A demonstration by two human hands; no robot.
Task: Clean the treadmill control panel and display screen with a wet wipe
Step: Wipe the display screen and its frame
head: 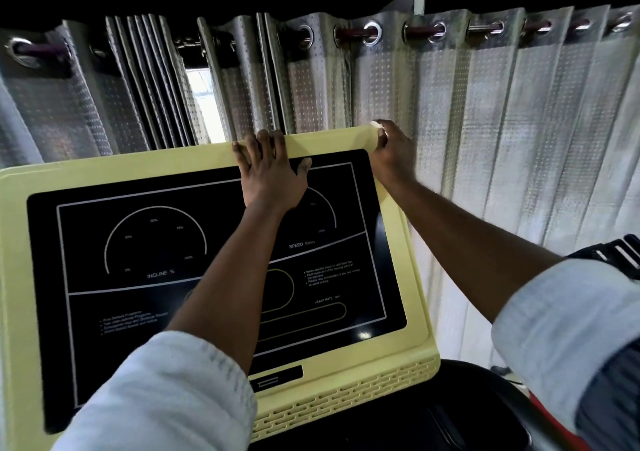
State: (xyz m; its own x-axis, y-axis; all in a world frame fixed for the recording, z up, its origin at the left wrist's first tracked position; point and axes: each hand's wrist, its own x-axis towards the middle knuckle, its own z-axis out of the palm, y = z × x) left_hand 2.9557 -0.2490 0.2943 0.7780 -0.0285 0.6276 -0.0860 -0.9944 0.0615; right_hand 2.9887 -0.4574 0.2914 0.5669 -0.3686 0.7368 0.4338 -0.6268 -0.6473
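A grey dotted curtain (52, 104) hangs on eyelets across the whole background. In front of it, filling the left and middle of the view, stands the pale yellow control panel (14, 208), tilted so its right side sits higher. Its black display screen (138, 305) carries white outlines, with an arc marked "INCLINE %" on the left and another marked "SPEED" to the right. A slotted vent (346, 398) runs along the panel's lower edge. A light denim sleeve (166, 398) leads up across the screen to the left hand (272, 173), which grips the panel's top rim: its fingers hook over the edge and its thumb lies spread out on the glass. Just beside it, the right hand (393, 153) curls round the panel's top right corner. A small pale scrap (382, 133) shows between its fingers; what it is cannot be told. The right forearm runs down to a second denim sleeve (561, 329) at the far right, with a dark strap (616, 250) above it.
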